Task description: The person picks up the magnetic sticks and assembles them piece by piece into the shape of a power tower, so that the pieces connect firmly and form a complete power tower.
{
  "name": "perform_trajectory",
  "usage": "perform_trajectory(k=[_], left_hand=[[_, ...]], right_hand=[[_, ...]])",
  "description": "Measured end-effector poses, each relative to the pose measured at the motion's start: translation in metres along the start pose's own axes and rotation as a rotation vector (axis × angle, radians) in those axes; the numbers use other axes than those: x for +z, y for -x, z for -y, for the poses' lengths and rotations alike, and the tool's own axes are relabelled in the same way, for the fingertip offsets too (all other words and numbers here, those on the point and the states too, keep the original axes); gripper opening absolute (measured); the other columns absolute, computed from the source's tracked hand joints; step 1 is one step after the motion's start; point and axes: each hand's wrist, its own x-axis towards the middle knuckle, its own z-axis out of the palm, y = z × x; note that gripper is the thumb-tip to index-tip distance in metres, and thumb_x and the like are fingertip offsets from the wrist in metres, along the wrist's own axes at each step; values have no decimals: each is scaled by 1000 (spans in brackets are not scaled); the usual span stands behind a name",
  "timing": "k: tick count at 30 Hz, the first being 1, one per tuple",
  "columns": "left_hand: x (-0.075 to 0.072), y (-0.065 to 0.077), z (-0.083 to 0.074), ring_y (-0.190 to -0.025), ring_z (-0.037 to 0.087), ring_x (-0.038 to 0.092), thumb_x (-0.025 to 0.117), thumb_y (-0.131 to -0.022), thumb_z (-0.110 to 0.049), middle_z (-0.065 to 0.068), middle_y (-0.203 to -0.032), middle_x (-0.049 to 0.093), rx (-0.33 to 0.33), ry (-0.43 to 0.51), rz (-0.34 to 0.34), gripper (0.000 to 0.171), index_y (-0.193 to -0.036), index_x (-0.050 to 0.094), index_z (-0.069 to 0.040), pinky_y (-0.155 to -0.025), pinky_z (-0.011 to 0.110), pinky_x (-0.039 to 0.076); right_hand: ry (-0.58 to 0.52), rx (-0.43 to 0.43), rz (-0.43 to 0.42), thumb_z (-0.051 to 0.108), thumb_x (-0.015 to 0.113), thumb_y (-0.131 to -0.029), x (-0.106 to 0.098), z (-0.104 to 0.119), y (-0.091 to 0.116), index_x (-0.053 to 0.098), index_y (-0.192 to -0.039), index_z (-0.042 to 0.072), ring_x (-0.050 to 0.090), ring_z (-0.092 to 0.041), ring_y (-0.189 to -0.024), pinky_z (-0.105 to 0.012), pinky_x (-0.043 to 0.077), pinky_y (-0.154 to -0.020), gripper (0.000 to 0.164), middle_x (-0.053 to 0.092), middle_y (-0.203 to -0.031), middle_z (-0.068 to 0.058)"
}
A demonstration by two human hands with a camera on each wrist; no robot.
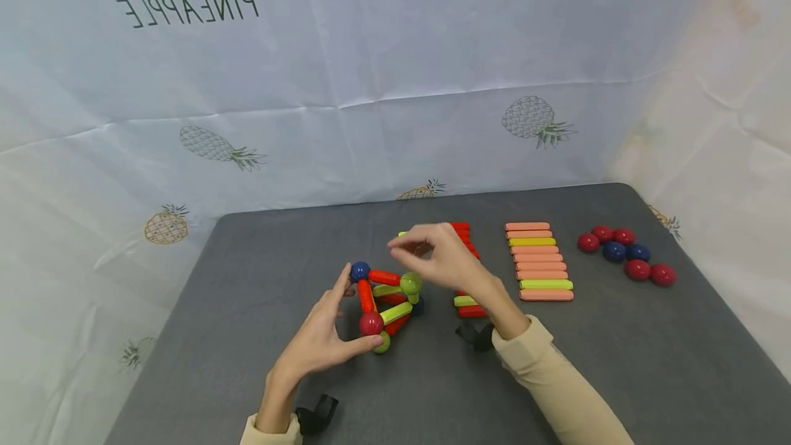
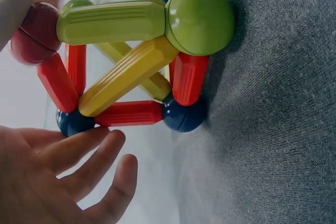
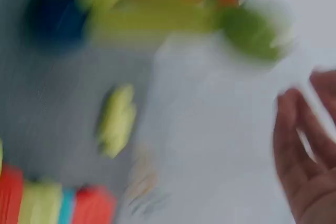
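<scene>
Cream cloth sleeves (image 1: 568, 390) are closest, and past them the left hand (image 1: 318, 335) grasps a hollow frame (image 1: 396, 313) made of shiny round balls and ridged plastic sticks in red, yellow and green. Its thumb presses a smooth red ball (image 2: 35, 34), and a finger touches a dark blue ball (image 2: 76, 122). The frame stands on the dark gray, grainy table (image 1: 278, 253). Three balls make a triangle on top, with more balls below. The blue corner points to the far left, the green ball (image 1: 410, 283) points right, and the red corner points near. It looks about as tall as wide, so I cannot tell a long side. The right hand (image 1: 441, 256) is let go, its fingertips near the green ball, holding nothing. Farther right lie straight pink and yellow sticks (image 1: 540, 258) in a row, then shiny red and blue balls (image 1: 637, 270).
</scene>
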Motion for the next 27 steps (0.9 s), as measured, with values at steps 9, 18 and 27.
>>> perform_trajectory(k=[9,18,27], left_hand=[[0,-1,0,-134,30,55,87,-77,-45,14,-151,52,-26,-15,29,118,-165,14,-12,-96,50,54],[-3,-5,1,-129,27,57,86,-78,-44,13,-152,53,-5,-15,41,116,-164,15,-9,-93,46,56],[-7,-9,6,-127,27,58,84,-80,-42,11,-144,59,17,10,54,113,-165,15,-16,-92,42,56]], right_hand=[[336,280,250,-4,60,-96,18,-71,-27,69,-129,0,69,-38,-96,-29,47,-67,34,70,-131,-18],[401,398,295,-10,63,-92,33,-75,-32,77,-107,-2,69,-33,-111,-23,51,-66,22,71,-131,-15],[322,408,228,-1,74,-90,20,-65,-22,77,-115,1,73,-30,-104,-37,61,-86,25,77,-114,-15]])
